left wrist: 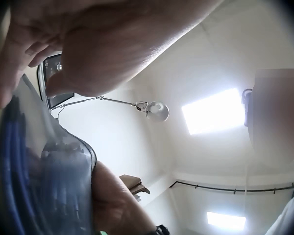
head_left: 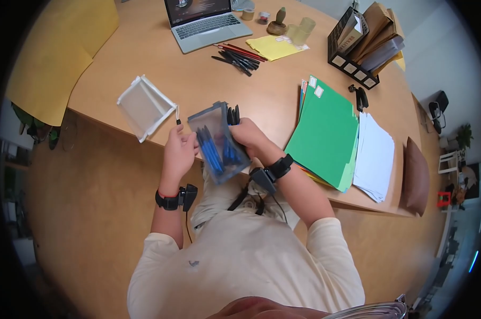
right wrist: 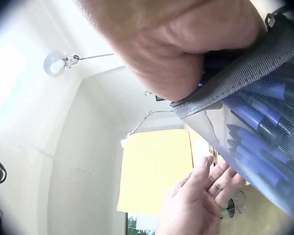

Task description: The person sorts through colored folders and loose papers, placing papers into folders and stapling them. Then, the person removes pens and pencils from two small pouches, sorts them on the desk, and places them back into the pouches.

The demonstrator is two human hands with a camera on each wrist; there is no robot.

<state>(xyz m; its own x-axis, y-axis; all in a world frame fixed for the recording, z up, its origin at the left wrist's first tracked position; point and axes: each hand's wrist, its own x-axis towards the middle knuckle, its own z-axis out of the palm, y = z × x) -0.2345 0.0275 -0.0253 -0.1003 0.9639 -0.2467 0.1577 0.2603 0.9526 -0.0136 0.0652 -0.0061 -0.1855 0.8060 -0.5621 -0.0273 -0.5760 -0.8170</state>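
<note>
A grey mesh zip pouch point(head_left: 211, 159) with blue pens point(right wrist: 264, 142) inside is tilted at the table's front edge. My right hand point(head_left: 248, 135) is at the pouch's mouth, its fingers curled round several pens point(head_left: 233, 115) whose black ends stick out. Part of that hand is hidden behind the pouch rim in the right wrist view. My left hand point(head_left: 179, 151) is at the pouch's left side, with loosely bent fingers at its edge. Just beyond it lies a white-edged clear zip pouch point(head_left: 145, 109) with a dark zip pull.
Black pens and red pencils point(head_left: 240, 57) lie farther back, near a laptop point(head_left: 208, 26) and yellow paper point(head_left: 275, 48). Green folders point(head_left: 325, 133), white sheets point(head_left: 375, 157) and a black stapler point(head_left: 361, 98) are on the right. A black file holder point(head_left: 352, 66) stands behind them.
</note>
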